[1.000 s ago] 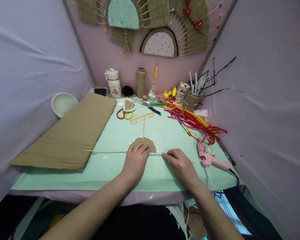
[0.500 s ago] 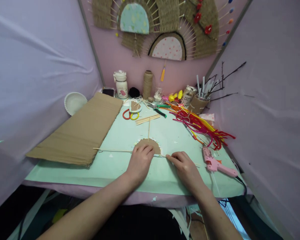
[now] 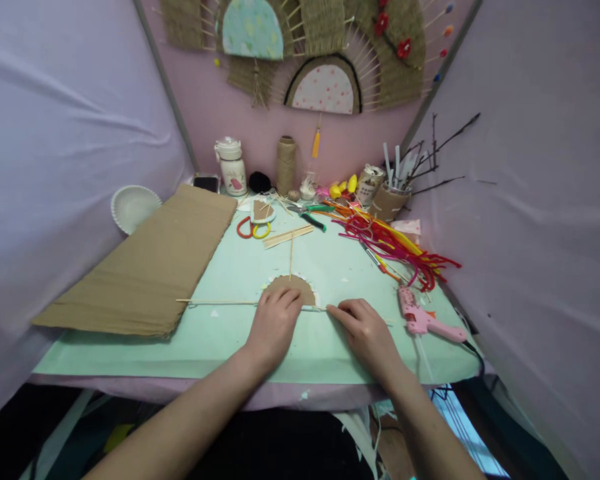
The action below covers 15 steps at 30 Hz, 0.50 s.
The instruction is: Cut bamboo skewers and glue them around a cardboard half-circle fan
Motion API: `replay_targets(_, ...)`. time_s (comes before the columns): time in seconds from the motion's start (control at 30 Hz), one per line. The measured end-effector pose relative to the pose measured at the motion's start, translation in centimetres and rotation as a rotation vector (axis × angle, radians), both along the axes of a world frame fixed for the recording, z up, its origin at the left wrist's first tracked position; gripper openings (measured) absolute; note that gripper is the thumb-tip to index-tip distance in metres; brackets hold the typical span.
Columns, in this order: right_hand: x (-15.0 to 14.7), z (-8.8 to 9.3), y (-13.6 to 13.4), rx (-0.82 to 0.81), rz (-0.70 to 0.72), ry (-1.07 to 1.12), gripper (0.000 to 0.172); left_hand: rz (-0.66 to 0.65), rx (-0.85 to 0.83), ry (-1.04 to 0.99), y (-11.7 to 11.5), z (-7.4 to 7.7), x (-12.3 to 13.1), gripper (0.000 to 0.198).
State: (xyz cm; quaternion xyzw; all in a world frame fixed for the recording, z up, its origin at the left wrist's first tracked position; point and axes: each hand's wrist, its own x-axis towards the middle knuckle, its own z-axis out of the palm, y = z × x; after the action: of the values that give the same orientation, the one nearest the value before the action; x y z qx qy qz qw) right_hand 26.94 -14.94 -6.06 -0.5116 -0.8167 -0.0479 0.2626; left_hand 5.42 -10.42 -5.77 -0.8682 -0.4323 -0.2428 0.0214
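Observation:
A brown cardboard half-disc (image 3: pixel 291 287) lies on the mint-green table cover (image 3: pixel 220 340), with thin wooden sticks poking out to the left (image 3: pixel 220 303) and upward (image 3: pixel 291 257). My left hand (image 3: pixel 274 321) rests on the half-disc's lower edge, fingers curled and pressing down on it. My right hand (image 3: pixel 365 330) lies just to its right, fingers pinched on a thin stick that runs along the table toward the half-disc.
A large cardboard sheet (image 3: pixel 150 267) covers the left side, a paper plate (image 3: pixel 133 207) behind it. A pink glue gun (image 3: pixel 423 320) lies at the right, beside a heap of pipe cleaners (image 3: pixel 395 243). Scissors (image 3: pixel 253 229), loose sticks, twine spool (image 3: pixel 286 163) and a bottle (image 3: pixel 231 167) stand at the back.
Only the head camera shifted a little. Both hands stay on the half-disc and the stick in the same pose.

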Motion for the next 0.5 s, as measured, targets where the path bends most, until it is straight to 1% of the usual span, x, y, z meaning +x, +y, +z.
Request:
replay_targets(0.17,0.16,-0.32,0.0,0.0,-0.011,0.054,0.033,-0.01,0.015,-0.021,0.01,-0.06,0.01,0.021)
replay_targets(0.27,0.15,-0.17,0.07,0.008,0.006,0.073,0.031,-0.016,0.019,-0.02,0.01,0.0,0.01,0.022)
replay_targets(0.5,0.16,0.25,0.23,0.013,0.048,0.029,0.032,-0.008,-0.012,-0.021,-0.02,-0.02,0.02,0.023)
